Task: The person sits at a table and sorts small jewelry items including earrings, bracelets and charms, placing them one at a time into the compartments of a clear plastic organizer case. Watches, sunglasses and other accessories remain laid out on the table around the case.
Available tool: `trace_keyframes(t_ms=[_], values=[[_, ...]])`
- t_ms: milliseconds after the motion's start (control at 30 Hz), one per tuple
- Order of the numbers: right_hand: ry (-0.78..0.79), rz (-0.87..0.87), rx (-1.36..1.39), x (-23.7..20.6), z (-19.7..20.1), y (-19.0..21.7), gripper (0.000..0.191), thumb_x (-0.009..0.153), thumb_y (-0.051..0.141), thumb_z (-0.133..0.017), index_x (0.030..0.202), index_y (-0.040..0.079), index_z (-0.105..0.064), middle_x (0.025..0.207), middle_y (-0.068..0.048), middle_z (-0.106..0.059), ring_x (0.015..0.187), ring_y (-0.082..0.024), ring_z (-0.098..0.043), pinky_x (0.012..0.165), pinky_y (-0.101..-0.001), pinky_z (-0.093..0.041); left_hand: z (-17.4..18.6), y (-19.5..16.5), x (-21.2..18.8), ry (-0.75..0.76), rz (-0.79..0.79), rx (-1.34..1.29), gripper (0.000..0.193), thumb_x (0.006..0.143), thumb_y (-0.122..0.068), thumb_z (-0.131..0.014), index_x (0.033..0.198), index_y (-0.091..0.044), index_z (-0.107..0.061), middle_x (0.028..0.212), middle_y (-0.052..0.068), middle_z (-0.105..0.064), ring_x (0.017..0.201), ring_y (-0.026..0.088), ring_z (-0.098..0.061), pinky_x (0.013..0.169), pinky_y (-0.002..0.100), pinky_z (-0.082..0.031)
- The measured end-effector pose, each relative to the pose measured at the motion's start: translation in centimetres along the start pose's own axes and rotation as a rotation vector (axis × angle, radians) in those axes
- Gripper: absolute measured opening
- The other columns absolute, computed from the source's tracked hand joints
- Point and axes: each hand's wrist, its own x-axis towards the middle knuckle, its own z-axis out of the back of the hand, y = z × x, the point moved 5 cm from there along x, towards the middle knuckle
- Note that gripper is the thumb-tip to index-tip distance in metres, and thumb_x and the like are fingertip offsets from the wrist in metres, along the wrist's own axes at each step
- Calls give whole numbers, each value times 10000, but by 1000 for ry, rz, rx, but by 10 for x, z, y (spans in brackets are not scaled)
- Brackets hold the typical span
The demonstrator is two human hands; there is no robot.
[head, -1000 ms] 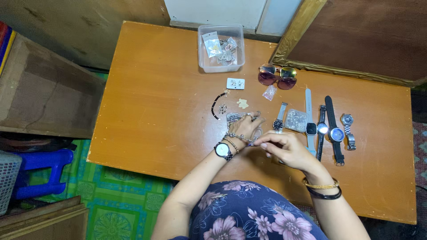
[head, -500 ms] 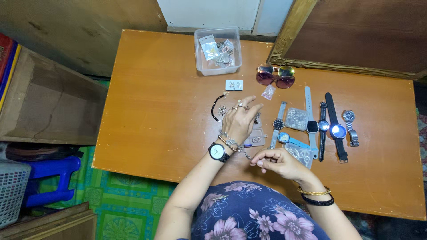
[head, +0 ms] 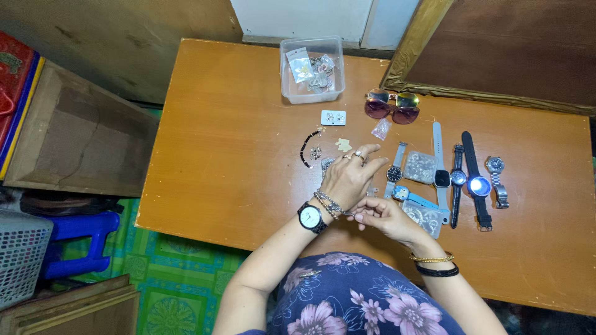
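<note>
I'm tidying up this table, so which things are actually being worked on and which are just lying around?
In use:
left hand
right hand
bracelets on the left wrist

Lying about:
sunglasses
clear tub
row of watches
beaded bracelet
earring card

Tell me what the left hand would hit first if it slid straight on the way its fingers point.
The left hand points up and to the right across the table. The dark-faced watch with the grey strap lies just past its fingertips, so that likely comes first, though the hand's height above the table is unclear.

Single head camera, looking steeply down from above onto orange table [head: 236, 142]; moderately near, whole tabletop in frame.
</note>
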Motion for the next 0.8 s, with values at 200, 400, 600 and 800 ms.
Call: trace_keyframes(t_ms=[200, 400, 600, 800], values=[[-15, -46, -7, -5, 11, -4, 306, 968, 126, -647, 1239, 9, -729, 1021, -42, -783, 795, -91, -625, 767, -254, -528, -5, 4, -1, -3, 3, 55, 419, 811, -55, -648, 1219, -139, -682, 1370, 99, -613, 1048, 275, -692, 893, 416, -556], [1, -37, -38, -5, 21, -14, 293, 957, 112, -646, 1217, 14, -740, 1008, -22, -769, 791, -89, -631, 769, -249, -526, -10, 8, -4, -10, 9, 41, 406, 796, -58, -662, 1194, -138, -683, 1350, 100, -615, 1072, 280, -688, 883, 419, -552], [73, -31, 59, -14, 29, -8, 198, 954, 88, -650, 1090, -12, -753, 977, -43, -728, 806, -111, -660, 790, -260, -537, -21, 21, -9, 9, 21, 49, 424, 759, -64, -672, 1178, -133, -685, 1322, 107, -620, 1112, 300, -669, 903, 423, -547], [31, 84, 312, -15, 37, 26, 177, 955, 27, -694, 1109, -46, -741, 979, -70, -696, 782, -124, -631, 722, -278, -515, -61, 35, -21, 316, 52, 112, 340, 789, -159, -716, 1129, -180, -709, 1240, 141, -649, 1053, 313, -676, 844, 463, -533]])
